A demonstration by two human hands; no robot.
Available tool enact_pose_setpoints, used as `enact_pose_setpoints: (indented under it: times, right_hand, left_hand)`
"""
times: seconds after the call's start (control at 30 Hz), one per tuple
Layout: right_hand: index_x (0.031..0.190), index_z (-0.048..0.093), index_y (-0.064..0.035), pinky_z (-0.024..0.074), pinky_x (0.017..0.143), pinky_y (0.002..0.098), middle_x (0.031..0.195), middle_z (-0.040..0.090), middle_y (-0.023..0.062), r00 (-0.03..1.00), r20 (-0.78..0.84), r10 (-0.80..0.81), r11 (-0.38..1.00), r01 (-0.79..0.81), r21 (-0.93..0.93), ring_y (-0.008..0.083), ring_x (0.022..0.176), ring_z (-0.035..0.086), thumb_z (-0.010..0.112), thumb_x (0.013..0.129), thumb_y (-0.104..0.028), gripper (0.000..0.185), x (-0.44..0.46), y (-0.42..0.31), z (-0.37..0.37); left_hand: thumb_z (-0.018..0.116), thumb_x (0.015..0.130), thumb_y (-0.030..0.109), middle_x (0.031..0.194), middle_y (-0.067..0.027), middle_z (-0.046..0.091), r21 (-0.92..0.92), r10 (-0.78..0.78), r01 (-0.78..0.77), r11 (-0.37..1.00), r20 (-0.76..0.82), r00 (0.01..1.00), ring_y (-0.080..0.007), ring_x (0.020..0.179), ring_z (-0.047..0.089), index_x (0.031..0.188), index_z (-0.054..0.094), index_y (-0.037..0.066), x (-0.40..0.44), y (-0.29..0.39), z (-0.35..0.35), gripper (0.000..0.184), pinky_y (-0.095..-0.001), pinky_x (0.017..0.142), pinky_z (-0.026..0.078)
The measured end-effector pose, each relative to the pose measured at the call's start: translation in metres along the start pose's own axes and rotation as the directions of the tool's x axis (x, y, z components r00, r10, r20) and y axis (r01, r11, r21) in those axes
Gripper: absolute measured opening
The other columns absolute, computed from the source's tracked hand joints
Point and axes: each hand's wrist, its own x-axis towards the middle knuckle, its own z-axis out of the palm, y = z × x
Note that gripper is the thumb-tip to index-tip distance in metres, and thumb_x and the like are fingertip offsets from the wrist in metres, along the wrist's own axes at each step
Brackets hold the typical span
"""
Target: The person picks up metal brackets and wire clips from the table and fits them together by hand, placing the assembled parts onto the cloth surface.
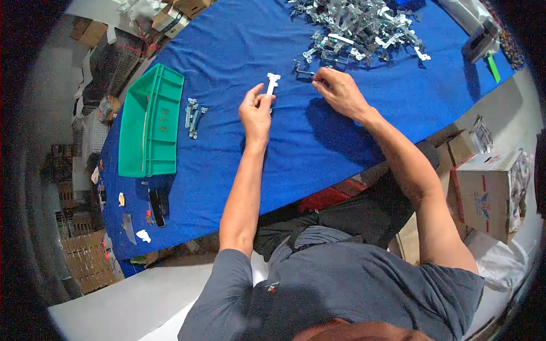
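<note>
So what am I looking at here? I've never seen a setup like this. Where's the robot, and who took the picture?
There's no robot here, just a person working with two bare hands. The single picture comes from a camera worn on that person's head, looking forward and down, so you see their own arms and shirt below.

A blue cloth covers the work surface. At the far side lies a heap of metal parts. On the left sits a green bin, with a small group of parts beside it.

The left hand holds a pale bracket-like piece upright between thumb and fingers. The right hand appears to pinch the end of a thin metal part near the heap.
</note>
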Motion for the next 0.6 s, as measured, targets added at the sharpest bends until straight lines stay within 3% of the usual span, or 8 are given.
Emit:
enact_pose_setpoints:
  times: [0.07, 0.13, 0.2, 0.33, 0.4, 0.47, 0.53, 0.6]
  right_hand:
    - [0.097, 0.060, 0.0010, 0.0488, 0.067, 0.0370, 0.079, 0.063, 0.0129, 0.994, 0.087, 0.063, 0.993, -0.070, 0.090, 0.0228, 0.072, 0.061, 0.063, 0.094, -0.018, 0.019, 0.000, -0.002, -0.001]
    - [0.096, 0.061, 0.0004, 0.0494, 0.066, 0.0384, 0.078, 0.064, 0.0145, 0.986, 0.133, 0.103, 0.974, -0.127, 0.189, 0.0256, 0.071, 0.063, 0.063, 0.093, -0.019, 0.020, -0.004, -0.009, 0.000]
    - [0.096, 0.062, -0.0003, 0.0500, 0.065, 0.0397, 0.076, 0.064, 0.0161, 0.972, 0.191, 0.140, 0.936, -0.192, 0.294, 0.0285, 0.069, 0.064, 0.063, 0.092, -0.021, 0.022, -0.010, -0.013, 0.007]
    - [0.098, 0.063, -0.0009, 0.0501, 0.064, 0.0364, 0.075, 0.064, 0.0123, 0.948, 0.286, 0.141, 0.909, -0.238, 0.342, 0.0207, 0.068, 0.063, 0.063, 0.092, -0.022, 0.023, -0.017, -0.012, 0.023]
    - [0.098, 0.064, -0.0016, 0.0501, 0.063, 0.0342, 0.074, 0.065, 0.0100, 0.947, 0.292, 0.134, 0.909, -0.234, 0.344, 0.0177, 0.068, 0.063, 0.064, 0.092, -0.023, 0.022, -0.015, -0.018, 0.023]
    - [0.098, 0.065, -0.0035, 0.0501, 0.062, 0.0286, 0.078, 0.066, 0.0044, 0.855, 0.449, 0.259, 0.749, -0.471, 0.465, 0.0113, 0.071, 0.062, 0.063, 0.094, -0.025, 0.022, -0.016, -0.025, 0.020]
    - [0.100, 0.064, -0.0048, 0.0494, 0.062, 0.0258, 0.083, 0.067, 0.0027, 0.839, 0.477, 0.261, 0.670, -0.513, 0.537, 0.0093, 0.074, 0.061, 0.061, 0.097, -0.025, 0.020, -0.017, -0.028, 0.024]
    - [0.102, 0.063, -0.0061, 0.0487, 0.062, 0.0230, 0.089, 0.067, 0.0010, 0.824, 0.503, 0.262, 0.581, -0.550, 0.600, 0.0073, 0.077, 0.061, 0.060, 0.099, -0.024, 0.019, -0.019, -0.029, 0.028]
  left_hand:
    - [0.063, 0.085, 0.001, 0.096, -0.0147, 0.072, -0.589, -0.128, 0.148, 0.794, 0.076, 0.989, -0.0179, 0.083, 0.069, 0.128, 0.054, -0.007, -0.010, 0.003, -0.005, 0.045, -0.0277, 0.074, 0.053]
    - [0.064, 0.083, -0.002, 0.101, -0.0153, 0.069, -0.636, -0.134, 0.205, 0.744, 0.159, 0.978, -0.0198, 0.086, 0.068, 0.135, 0.047, -0.007, -0.020, 0.002, -0.018, 0.056, -0.0309, 0.078, 0.055]
    - [0.063, 0.084, -0.002, 0.099, -0.0121, 0.068, -0.738, -0.152, 0.388, 0.553, 0.368, 0.917, -0.0195, 0.085, 0.068, 0.135, 0.047, -0.006, -0.034, 0.002, -0.028, 0.054, -0.0345, 0.079, 0.056]
    - [0.062, 0.085, -0.001, 0.086, -0.0047, 0.062, -0.730, -0.201, 0.498, 0.468, 0.460, 0.865, -0.0154, 0.077, 0.065, 0.136, 0.047, -0.004, -0.053, 0.002, -0.032, 0.053, -0.0401, 0.083, 0.057]
    - [0.062, 0.090, 0.004, 0.078, -0.0019, 0.058, -0.697, -0.183, 0.490, 0.524, 0.469, 0.864, -0.0116, 0.071, 0.061, 0.136, 0.049, -0.002, -0.055, 0.004, -0.030, 0.049, -0.0403, 0.084, 0.058]
    - [0.061, 0.095, 0.012, 0.074, -0.0004, 0.055, -0.651, -0.175, 0.489, 0.581, 0.487, 0.856, -0.0097, 0.066, 0.057, 0.135, 0.052, 0.000, -0.060, 0.007, -0.028, 0.042, -0.0386, 0.081, 0.059]
    - [0.059, 0.098, 0.017, 0.074, 0.0009, 0.056, -0.662, -0.170, 0.485, 0.571, 0.482, 0.859, -0.0080, 0.065, 0.055, 0.132, 0.056, 0.001, -0.064, 0.008, -0.022, 0.037, -0.0324, 0.074, 0.058]
    - [0.060, 0.098, 0.018, 0.079, 0.0008, 0.060, -0.458, -0.164, 0.310, 0.833, 0.330, 0.930, -0.0075, 0.066, 0.055, 0.129, 0.060, 0.001, -0.064, 0.012, -0.017, 0.036, -0.0276, 0.070, 0.055]
